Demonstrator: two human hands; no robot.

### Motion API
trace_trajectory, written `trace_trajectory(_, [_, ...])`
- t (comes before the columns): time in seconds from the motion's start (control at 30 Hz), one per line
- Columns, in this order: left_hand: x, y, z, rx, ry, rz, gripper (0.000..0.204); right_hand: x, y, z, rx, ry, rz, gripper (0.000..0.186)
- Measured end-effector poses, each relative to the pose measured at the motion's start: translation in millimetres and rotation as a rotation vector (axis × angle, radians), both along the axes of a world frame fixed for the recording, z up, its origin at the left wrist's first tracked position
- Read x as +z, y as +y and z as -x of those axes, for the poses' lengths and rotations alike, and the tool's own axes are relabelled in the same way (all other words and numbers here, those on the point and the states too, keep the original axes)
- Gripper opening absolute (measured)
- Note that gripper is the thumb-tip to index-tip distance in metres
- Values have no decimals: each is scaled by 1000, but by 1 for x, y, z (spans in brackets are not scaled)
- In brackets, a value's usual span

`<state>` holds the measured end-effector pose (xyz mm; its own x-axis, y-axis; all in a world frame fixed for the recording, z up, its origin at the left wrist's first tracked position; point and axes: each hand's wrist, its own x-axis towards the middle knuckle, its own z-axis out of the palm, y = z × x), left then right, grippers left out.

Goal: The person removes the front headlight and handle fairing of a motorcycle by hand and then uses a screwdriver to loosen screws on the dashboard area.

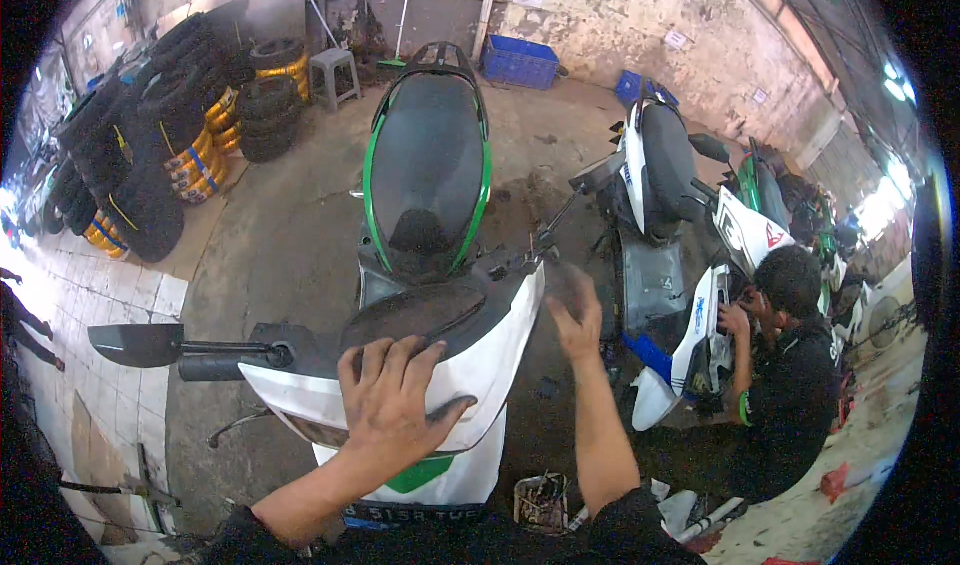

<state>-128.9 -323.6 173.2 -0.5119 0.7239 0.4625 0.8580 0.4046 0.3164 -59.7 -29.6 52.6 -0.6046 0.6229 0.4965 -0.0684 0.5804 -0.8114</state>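
At the lower centre: one white handlebar cowl point(492, 373), fitted on a scooter point(428, 160) with green trim, the left hand point(388, 400) laid on its top, grip unclosed with fingers spread, and the right hand point(576, 317) just beside its right edge, fingers blurred, so that I cannot tell that grip's state. Attached at the left: one black mirror point(135, 345). Farther out: to the right, a co-worker point(795, 395) in dark clothing beside a second scooter point(668, 165); to the left, stacked tyres point(142, 210); at the back, a grey stool point(334, 59) and a blue crate point(520, 68).
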Motion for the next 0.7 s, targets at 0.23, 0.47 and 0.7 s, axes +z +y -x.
trace_trajectory(0.23, [-7,21,0,75,37,30,57,-16,37,58,254,-252,-699,90])
trace_trajectory(0.47, [-15,28,7,88,66,-30,46,-8,31,72,359,-150,-245,79])
trace_trajectory(0.7, [0,29,13,-17,-57,78,54,-48,51,56,379,4,536,60])
